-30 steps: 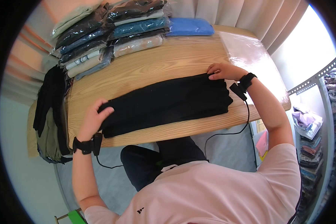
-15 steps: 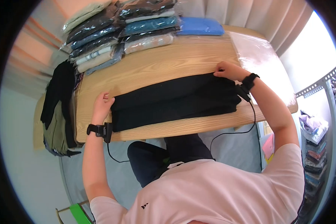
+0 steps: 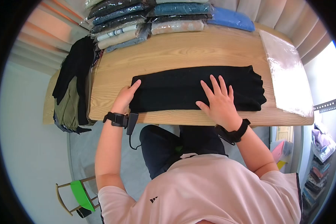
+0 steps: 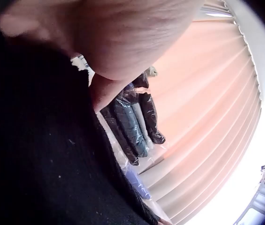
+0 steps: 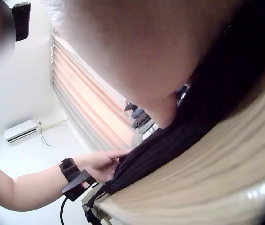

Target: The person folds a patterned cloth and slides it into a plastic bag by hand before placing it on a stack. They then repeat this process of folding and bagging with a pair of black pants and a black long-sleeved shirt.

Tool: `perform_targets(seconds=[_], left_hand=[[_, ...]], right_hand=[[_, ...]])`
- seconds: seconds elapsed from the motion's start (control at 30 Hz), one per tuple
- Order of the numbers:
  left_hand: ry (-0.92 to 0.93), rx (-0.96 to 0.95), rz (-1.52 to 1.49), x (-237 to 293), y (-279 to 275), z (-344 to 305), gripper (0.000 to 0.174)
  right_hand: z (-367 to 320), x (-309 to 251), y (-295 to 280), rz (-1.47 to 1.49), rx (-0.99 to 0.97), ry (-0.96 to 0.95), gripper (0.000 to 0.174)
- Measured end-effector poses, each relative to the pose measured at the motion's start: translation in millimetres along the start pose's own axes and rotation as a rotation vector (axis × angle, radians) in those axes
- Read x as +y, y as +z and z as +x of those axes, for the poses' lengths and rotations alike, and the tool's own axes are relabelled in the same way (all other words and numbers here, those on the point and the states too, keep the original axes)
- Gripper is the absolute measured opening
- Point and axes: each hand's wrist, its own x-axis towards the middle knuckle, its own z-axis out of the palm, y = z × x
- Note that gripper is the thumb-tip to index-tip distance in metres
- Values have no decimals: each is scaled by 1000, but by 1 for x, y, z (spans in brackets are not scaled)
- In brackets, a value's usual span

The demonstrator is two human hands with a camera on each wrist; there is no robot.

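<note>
A folded black garment (image 3: 168, 91) lies flat and lengthwise along the near edge of the wooden table. At its left end is my left hand (image 3: 124, 99), thumb on top of the cloth and the other fingers hidden at the edge. My right hand (image 3: 221, 104) rests palm down on the garment, right of its middle, with fingers spread. In the left wrist view the dark cloth (image 4: 43, 145) fills the lower left below the hand. The right wrist view shows the left hand (image 5: 104, 164) pinching the far end of the cloth.
Stacks of bagged folded clothes (image 3: 179, 18) stand at the back left, beside a blue package (image 3: 231, 19). Clear plastic bags (image 3: 287, 74) lie on the table's right side. Loose black and olive clothes (image 3: 72, 82) hang over the left end. A green-backed chair (image 3: 82, 195) stands lower left.
The right hand has left the garment's far right corner and now lies spread on its middle right. The left hand has moved onto the left end. The head view has shifted, with the table appearing straighter.
</note>
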Motion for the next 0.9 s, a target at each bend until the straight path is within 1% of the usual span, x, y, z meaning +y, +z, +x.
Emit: perform_targets(seconds=[0.07,0.1,0.13,0.17,0.2,0.23,0.3,0.33,0.4,0.43,0.5,0.53,0.57,0.63,0.67,0.7,0.77,0.8,0.83,0.9], left_hand=[[126,39,-87,-3,7,-5,61],[134,23,-83,-7,9,-6,61],[171,25,-127,-15,9,-7,59],[208,27,-173,-16,11,-16,58],[178,-70,-359,-18,11,-28,55],[182,-84,-355,-23,10,-37,55],[202,-21,-504,-35,2,-51,54],[201,-25,-496,-38,-1,-60,54],[193,88,-653,-41,-8,-77,52],[189,93,-647,-41,-15,-83,52],[214,44,-751,-38,-30,-96,51],[258,54,-728,-34,-35,-103,53],[254,68,-728,-31,-37,-107,53],[349,131,-520,-28,-39,-110,56],[366,69,-523,-30,-41,-110,57],[364,72,-518,-35,-42,-108,57],[290,76,-571,-45,-43,-103,57],[294,44,-583,-48,-45,-102,58],[297,40,-579,-40,-43,-108,58],[345,114,-576,-16,-38,-127,57]], right_hand=[[-3,0,1,-2,14,-17,61],[-4,2,1,-9,38,-39,61],[-6,3,2,-17,39,-19,61],[-8,3,4,-20,51,-40,60],[-10,3,5,-22,63,-65,59],[-12,2,3,-28,64,-51,59],[-16,-6,-1,15,45,-109,59],[-18,-11,-1,59,41,-112,59],[-21,-22,0,90,38,-118,59],[-21,-28,1,118,36,-131,59],[-21,-37,4,145,37,-149,59],[-20,-42,2,132,28,-155,58],[-19,-46,0,119,20,-164,57],[-11,-57,-3,94,37,-176,55],[-8,-63,-3,61,54,-172,53],[-7,-68,0,67,54,-172,53],[-6,-74,12,183,33,-238,51],[-9,-75,23,166,27,-255,52],[-10,-77,23,167,30,-249,52],[-11,-79,21,164,28,-257,53]])
